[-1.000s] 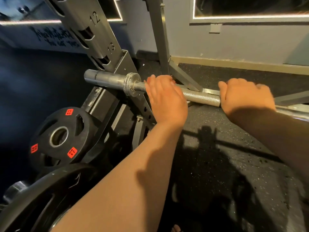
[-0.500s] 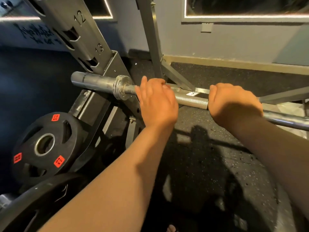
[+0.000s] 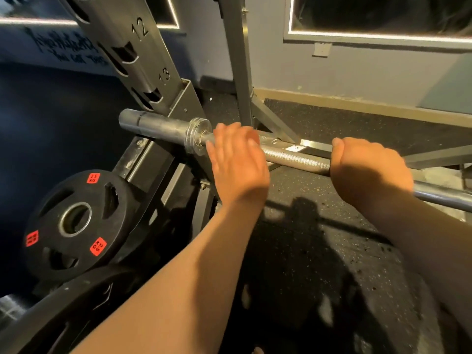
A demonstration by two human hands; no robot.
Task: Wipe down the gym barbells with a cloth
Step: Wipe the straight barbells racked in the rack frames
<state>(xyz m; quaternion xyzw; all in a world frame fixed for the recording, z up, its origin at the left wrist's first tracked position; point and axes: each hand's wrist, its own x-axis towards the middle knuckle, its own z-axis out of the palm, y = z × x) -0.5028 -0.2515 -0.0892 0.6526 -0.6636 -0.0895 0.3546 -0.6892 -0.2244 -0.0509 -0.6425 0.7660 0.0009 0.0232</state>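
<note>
two hands on your barbell (image 3: 296, 158), which runs left-right: left hand (image 3: 237, 162) drapes loose fingers (image 3: 224, 134) by the collar (image 3: 198, 136), right hand (image 3: 370, 169) clenches it farther right.

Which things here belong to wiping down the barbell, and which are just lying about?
For the job:
- barbell
- left hand, resting on it
- right hand, gripping it
- no cloth shows

Lying about:
- small weight plate
- larger plate below it
- numbered rack upright
</note>
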